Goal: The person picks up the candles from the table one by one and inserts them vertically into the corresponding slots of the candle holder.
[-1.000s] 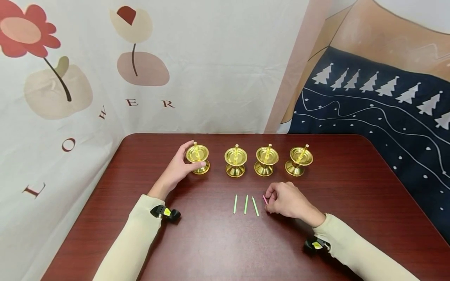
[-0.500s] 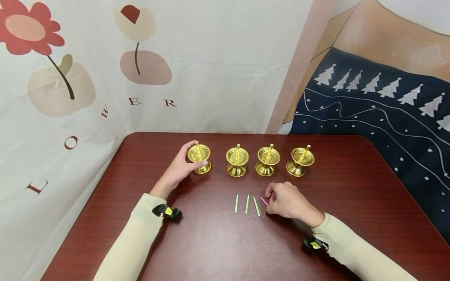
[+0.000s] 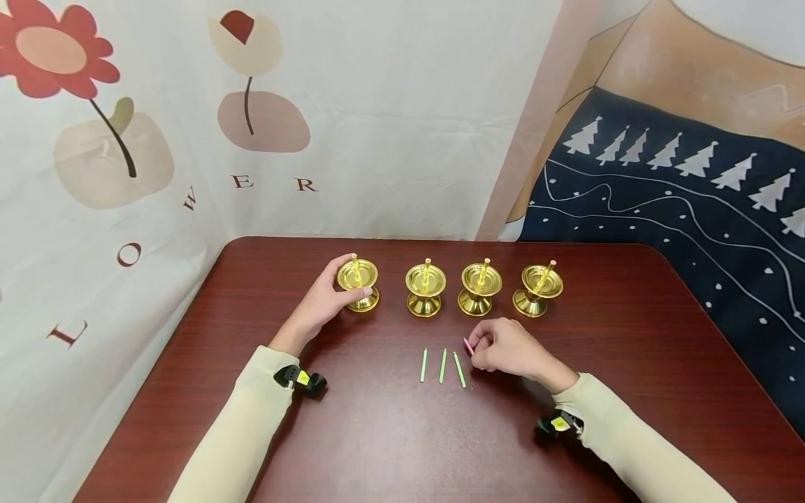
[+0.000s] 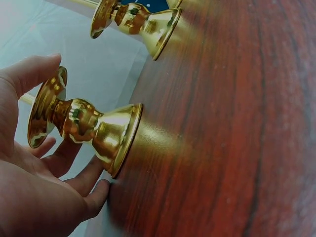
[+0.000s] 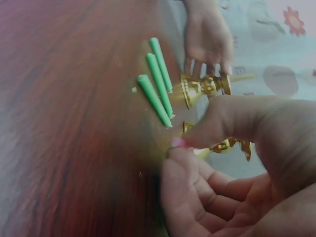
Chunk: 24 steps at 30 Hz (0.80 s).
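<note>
My left hand (image 3: 322, 300) holds the leftmost brass candle holder (image 4: 81, 121), its thumb at the dish rim and its fingers curled round the far side. That holder stands upright on the table, a spike rising from its dish. Between thumb and fingers, my right hand (image 3: 512, 348) pinches a small pink candle (image 3: 469, 346); only one end shows, the rest being hidden by the fingers. Just left of that hand lie three thin green candles, a left one (image 3: 423, 365), a middle one (image 3: 443, 367) and a slightly slanted right one (image 3: 460, 370).
Three more brass holders stand in the row: one (image 3: 425, 281) right of the held one, another (image 3: 481, 279) beyond it, and the rightmost (image 3: 542, 283) with a tilted spike. Printed cloth (image 3: 390, 126) hangs behind the dark red wooden table (image 3: 390, 433).
My right hand has lifted the pink candle and moved slightly up and away from me; the candle's angle in the fingers has shifted. My left hand stays at its holder.
</note>
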Available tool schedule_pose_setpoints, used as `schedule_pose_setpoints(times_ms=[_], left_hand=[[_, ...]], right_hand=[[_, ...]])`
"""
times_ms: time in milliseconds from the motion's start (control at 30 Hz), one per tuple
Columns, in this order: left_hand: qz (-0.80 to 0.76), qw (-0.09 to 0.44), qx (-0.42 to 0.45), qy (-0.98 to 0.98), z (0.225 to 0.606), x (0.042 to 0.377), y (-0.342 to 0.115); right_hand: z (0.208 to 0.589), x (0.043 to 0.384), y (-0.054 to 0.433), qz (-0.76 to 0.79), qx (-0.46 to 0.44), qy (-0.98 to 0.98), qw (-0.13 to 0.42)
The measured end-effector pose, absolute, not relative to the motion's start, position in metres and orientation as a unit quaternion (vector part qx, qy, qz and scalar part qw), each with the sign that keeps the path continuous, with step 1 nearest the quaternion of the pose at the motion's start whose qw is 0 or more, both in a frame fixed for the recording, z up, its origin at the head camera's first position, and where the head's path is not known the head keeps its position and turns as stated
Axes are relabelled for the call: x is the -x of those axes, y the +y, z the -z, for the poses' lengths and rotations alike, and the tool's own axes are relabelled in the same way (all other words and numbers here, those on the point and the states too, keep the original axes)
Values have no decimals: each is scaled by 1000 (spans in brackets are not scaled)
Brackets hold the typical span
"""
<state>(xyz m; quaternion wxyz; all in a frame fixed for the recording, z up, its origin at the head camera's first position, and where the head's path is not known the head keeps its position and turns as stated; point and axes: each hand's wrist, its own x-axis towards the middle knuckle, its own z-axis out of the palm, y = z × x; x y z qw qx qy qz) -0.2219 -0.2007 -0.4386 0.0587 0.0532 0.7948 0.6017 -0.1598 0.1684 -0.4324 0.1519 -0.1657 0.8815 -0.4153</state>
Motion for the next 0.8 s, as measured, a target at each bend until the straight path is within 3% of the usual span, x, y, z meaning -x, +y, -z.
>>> schedule_pose_setpoints(times_ms=[133, 300, 800], left_hand=[[-597, 61, -53, 799, 438, 220, -202], [-598, 60, -63, 797, 437, 219, -203], [-600, 74, -105, 789, 440, 218, -204]], right_hand=[[435, 167, 159, 520, 128, 818, 208], [432, 172, 141, 594, 141, 757, 232], [404, 196, 69, 661, 232, 696, 159]])
